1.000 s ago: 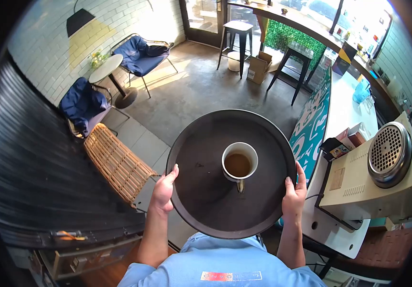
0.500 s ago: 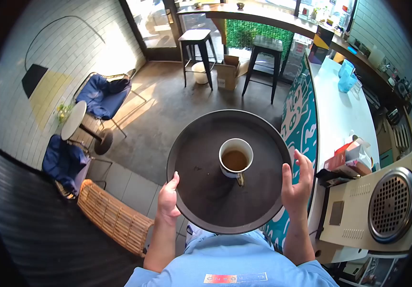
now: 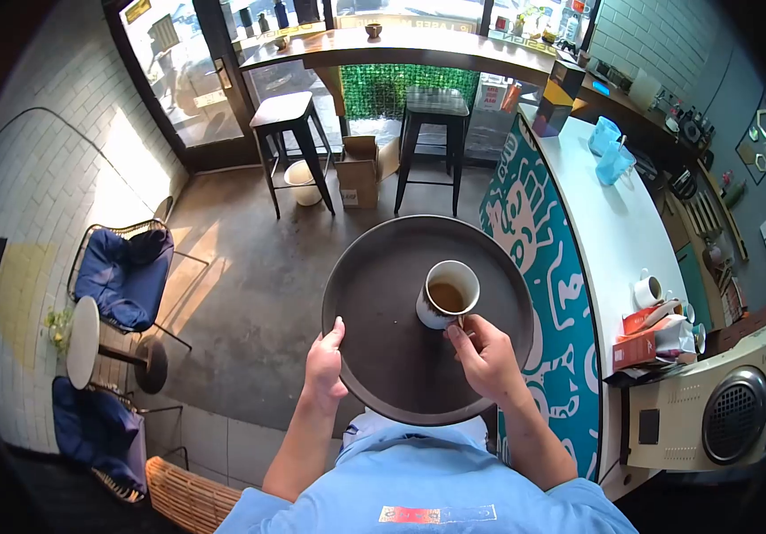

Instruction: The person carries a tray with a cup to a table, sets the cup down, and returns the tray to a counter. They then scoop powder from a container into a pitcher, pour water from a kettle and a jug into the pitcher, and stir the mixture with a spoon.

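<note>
A round dark serving tray (image 3: pixel 383 374) is held level in front of my body. My left hand (image 3: pixel 325 363) grips its left rim, thumb on top and fingers underneath. On the tray's right half is a white mug (image 3: pixel 432 307) with brown liquid inside. My right hand (image 3: pixel 483 354) pinches the mug's handle, its fingers closed. Whether the mug's base touches the tray is hard to tell.
To the right runs a white counter (image 3: pixel 579 187) with blue cups (image 3: pixel 614 165), a red package (image 3: pixel 636 351) and a beige machine (image 3: pixel 703 400). Ahead are two stools (image 3: pixel 290 116) and a cardboard box (image 3: pixel 361 173). Blue-cushioned chairs (image 3: pixel 125 276) stand left by a small round table (image 3: pixel 83 343).
My right hand has left the tray's right rim and taken hold of the mug's handle. My left hand stays on the rim. The view has turned a little to the right.
</note>
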A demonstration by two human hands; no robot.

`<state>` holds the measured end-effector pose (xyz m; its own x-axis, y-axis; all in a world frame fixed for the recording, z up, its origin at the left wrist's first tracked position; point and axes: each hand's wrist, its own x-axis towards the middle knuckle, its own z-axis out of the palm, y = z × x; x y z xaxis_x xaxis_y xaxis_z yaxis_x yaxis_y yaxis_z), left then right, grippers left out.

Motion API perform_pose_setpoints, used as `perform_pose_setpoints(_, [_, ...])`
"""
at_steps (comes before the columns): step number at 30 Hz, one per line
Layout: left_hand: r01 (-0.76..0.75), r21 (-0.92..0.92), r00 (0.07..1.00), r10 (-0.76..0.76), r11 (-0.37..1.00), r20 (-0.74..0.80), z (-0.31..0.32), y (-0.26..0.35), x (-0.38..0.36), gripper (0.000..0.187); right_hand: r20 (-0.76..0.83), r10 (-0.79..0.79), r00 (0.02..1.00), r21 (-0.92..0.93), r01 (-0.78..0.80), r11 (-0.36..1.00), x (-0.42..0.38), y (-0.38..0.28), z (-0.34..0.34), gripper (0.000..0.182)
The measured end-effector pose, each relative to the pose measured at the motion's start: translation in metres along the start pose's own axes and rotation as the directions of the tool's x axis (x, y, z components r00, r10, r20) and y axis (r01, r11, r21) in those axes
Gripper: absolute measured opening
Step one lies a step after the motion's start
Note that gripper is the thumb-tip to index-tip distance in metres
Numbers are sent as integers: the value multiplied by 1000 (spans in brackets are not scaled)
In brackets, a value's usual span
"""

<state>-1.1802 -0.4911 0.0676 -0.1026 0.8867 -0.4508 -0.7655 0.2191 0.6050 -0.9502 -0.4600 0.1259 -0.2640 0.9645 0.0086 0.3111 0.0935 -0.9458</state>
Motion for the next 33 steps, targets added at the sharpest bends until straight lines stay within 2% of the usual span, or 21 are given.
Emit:
perform_pose_setpoints(1, [15,4,1000,-15,1000,8,1,12,13,38,-14,10,1000,-3,-10,1000,13,-1,8,20])
perform_pose_setpoints(3, [72,41,997,-72,997,4,0,34,34,36,-19,83,996,298,-74,952,36,1,26,22])
perform_pose_setpoints(7, [56,32,998,-55,998,-25,8,60,79,35,-1,108,994,440,-96,893,82,4,38,26])
perform_pose_setpoints(8, [66,32,998,-67,997,9,6,65,93,36,-16,99,995,419,-83,904,95,9,40,27])
perform_pose_setpoints(11, [81,72,996,-79,994,-31,5,75,134,37,-43,143,989,402,-114,908,129,16,48,27])
perform_pose_setpoints(13, [78,27,996,-80,997,46,8,81,166,36,-129,129,983,355,-75,932,158,23,47,28])
perform_pose_setpoints(18, [50,13,990,-51,999,131,34,107,242,36,-157,89,984,353,-28,935,237,40,27,29])
perform_pose_setpoints(21, [-53,88,998,50,995,28,59,131,286,35,-158,71,985,324,-16,946,293,35,8,28])
perform_pose_setpoints(26, [-190,173,981,192,966,7,103,174,350,32,-176,29,984,292,24,956,388,27,-30,28])
perform_pose_setpoints(28, [-326,279,945,324,903,55,114,187,377,32,-185,5,983,274,47,961,424,27,-44,28])
perform_pose_setpoints(33, [-422,462,903,408,780,135,121,228,457,31,-273,11,962,292,72,954,515,35,-56,29])
